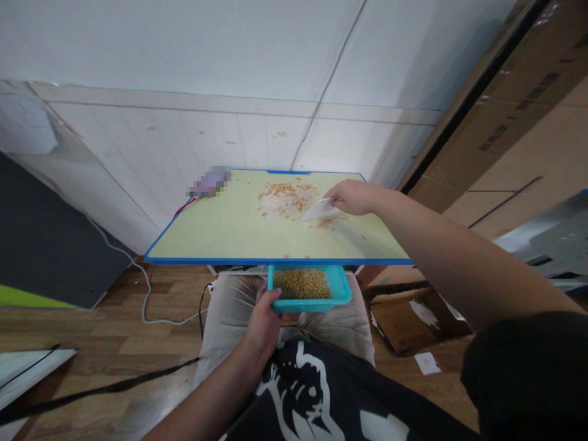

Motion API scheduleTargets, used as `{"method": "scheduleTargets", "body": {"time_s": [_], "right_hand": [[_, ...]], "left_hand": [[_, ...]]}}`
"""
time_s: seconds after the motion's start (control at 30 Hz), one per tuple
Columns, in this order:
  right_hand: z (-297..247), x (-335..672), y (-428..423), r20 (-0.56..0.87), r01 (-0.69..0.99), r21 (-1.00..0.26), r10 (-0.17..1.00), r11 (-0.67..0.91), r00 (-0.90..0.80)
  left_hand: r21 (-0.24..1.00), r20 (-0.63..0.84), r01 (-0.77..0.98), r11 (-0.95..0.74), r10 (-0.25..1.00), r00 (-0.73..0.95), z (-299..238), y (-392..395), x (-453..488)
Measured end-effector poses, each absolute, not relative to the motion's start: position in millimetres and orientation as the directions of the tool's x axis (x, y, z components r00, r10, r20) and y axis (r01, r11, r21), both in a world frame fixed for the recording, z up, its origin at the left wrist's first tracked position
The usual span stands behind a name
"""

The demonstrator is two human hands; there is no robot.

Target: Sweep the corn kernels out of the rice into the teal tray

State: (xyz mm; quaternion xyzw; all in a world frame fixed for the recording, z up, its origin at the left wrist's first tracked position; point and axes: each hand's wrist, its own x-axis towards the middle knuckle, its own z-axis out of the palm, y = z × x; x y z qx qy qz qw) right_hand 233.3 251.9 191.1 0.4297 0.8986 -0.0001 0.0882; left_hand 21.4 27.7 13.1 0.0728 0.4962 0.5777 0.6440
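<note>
My left hand [264, 321] grips the left edge of a turquoise tray [342, 288] holding yellow beans [303, 283], just under the near edge of a small blue-rimmed table [220, 226]. My right hand [351, 196] reaches over the table and pinches a white card [319, 210] whose edge rests on the tabletop. A mixed pile of white rice and yellow beans [287, 199] lies just left of the card. A few loose beans [326, 222] lie beneath the card.
A pixelated purple object [209, 182] with a red cable lies at the table's far left corner. Cardboard boxes [505, 122] stand on the right, a flattened one [408, 318] on the wooden floor. White and black cables [147, 294] trail at left.
</note>
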Motion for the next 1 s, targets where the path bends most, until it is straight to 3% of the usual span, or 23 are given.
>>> {"method": "scheduleTargets", "body": {"time_s": [0.2,0.43,0.63,1.0], "right_hand": [[204.8,254.8,272.1,-0.061,0.895,0.15,0.908,0.419,-0.415],[197.0,257.1,277.0,-0.141,0.946,0.212,0.966,0.243,-0.217],[186.8,252.6,270.0,-0.189,0.941,0.239,0.962,0.239,-0.197],[185.6,238.8,261.1,-0.203,0.915,0.171,0.922,0.366,-0.33]], "left_hand": [[0.685,-0.542,-0.656,0.315,0.823,-0.171,10.5,28.6,20.7],[0.662,-0.575,-0.673,0.33,0.8,-0.173,16.0,29.8,23.1],[0.668,-0.563,-0.665,0.334,0.811,-0.157,17.7,27.8,21.5],[0.676,-0.543,-0.664,0.32,0.826,-0.154,14.3,26.7,21.1]]}}
